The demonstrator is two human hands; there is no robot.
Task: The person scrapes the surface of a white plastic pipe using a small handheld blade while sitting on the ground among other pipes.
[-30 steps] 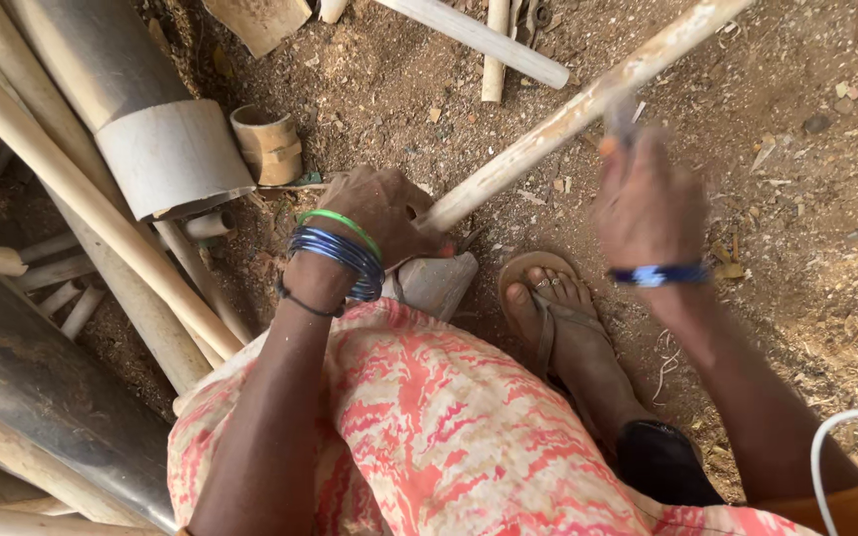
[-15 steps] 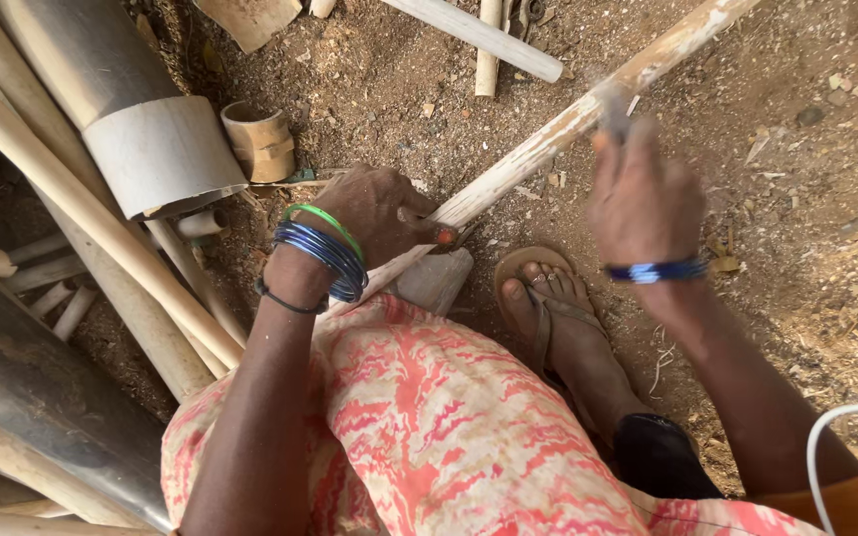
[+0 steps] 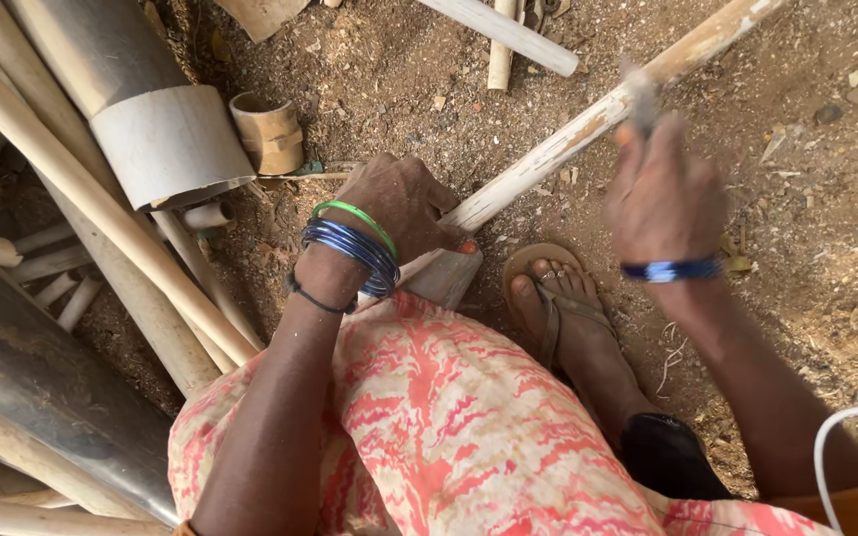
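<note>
**Bamboo under the blade, foot close by**

Pale bamboo pole [image 3: 588, 124] slanting from upper right down to a grey block [image 3: 447, 275] on the dirt floor [image 3: 806, 199]. Left hand [image 3: 399, 203] wrapped over the pole's lower end, fingers [image 3: 434, 199] closed tight round it, pinning it to the block. Right hand [image 3: 662, 194] raised over the middle of the pole, blurred, fist closed round a small tool [image 3: 638, 94] — blade or scraper, too smeared to tell which. Sandalled foot [image 3: 558, 308] planted just beside the block, between the two arms.

Risks, judged from here: a glancing stroke along the smooth round pole, sliding down toward the left knuckles. A slip off the far side, heading for the bare toes. Lower end resting on a narrow block edge — a hard stroke could well kick it loose and roll it. Bangles [image 3: 350, 243] on the left wrist near the working line, liable to snag. Loose shavings underfoot, poor footing. More poles [image 3: 81, 189] stacked at left, well apart from the work.
</note>
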